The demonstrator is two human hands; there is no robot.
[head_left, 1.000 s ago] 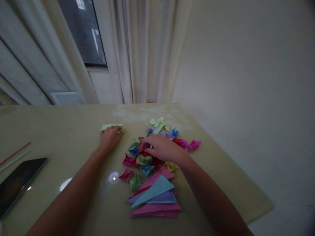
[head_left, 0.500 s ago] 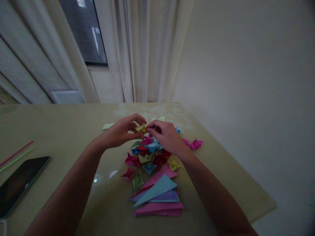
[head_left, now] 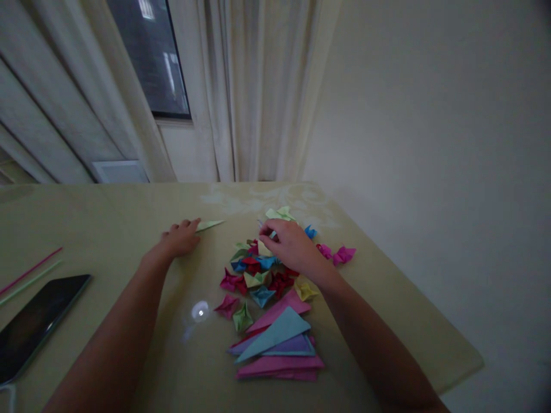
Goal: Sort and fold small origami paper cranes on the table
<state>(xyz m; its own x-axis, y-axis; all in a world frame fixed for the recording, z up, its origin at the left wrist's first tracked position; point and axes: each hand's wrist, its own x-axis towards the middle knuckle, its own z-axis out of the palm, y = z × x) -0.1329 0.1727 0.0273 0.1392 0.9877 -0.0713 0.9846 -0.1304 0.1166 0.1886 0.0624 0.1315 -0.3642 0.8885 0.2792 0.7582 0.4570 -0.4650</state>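
Note:
My left hand (head_left: 181, 237) rests low over the table, fingers curled on the left end of a pale green folded paper (head_left: 210, 225) with a long pointed tip. My right hand (head_left: 289, 241) is held over the back of a cluster of folded paper flowers, its thumb and index finger pinched together. What the pinch holds, if anything, is too small to name. Around it are a pale green paper flower (head_left: 280, 213), a blue one (head_left: 310, 232), magenta ones (head_left: 343, 254) and a yellow one (head_left: 305, 290). The right hand and forearm hide part of the cluster.
Nearer me lies a stack of folded paper triangles, a light blue one (head_left: 279, 334) on top of purple and pink ones. At the left are a dark phone (head_left: 41, 321), a pink stick (head_left: 32, 269) and a green stick (head_left: 30, 282). A wall (head_left: 430, 143) borders the right.
My left hand has left the yellow paper flower and moved left to the pale green folded paper. The yellow flower is no longer between my hands. My right hand has shifted slightly.

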